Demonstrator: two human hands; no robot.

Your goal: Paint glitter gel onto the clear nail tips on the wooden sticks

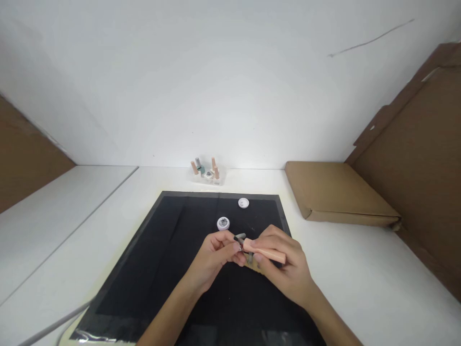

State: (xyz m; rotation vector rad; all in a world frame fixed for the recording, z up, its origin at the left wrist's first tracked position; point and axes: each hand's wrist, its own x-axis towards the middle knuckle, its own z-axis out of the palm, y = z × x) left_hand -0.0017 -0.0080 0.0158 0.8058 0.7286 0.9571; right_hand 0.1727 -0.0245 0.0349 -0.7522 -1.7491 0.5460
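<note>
Head view: the peach-pink handle is just below and right of the middle of the frame, lying at a slant in the person's right hand, thumb and fingers pinched around it. Its left end is right up by the left hand, which has thumb and fingertips closed on some small piece, dark and silvery; too tiny and too covered by fingers to say what exactly. There's a greyish sliver poking up there too, and a yellowish-beige item under the handle, partly blocked by the right hand's fingers.

Just above the left hand sits an open white jar with silvery stuff inside, and a bit up and right of it a round white lid. Both are on the black mat, which fills the lower middle of the frame; the forearms cover a good chunk of it.

Past the mat's top edge, on the white surface, a clear holder has some peach-capped bottles plus a grey-capped one. A flat cardboard box sits at the right, well apart from the hands.
</note>
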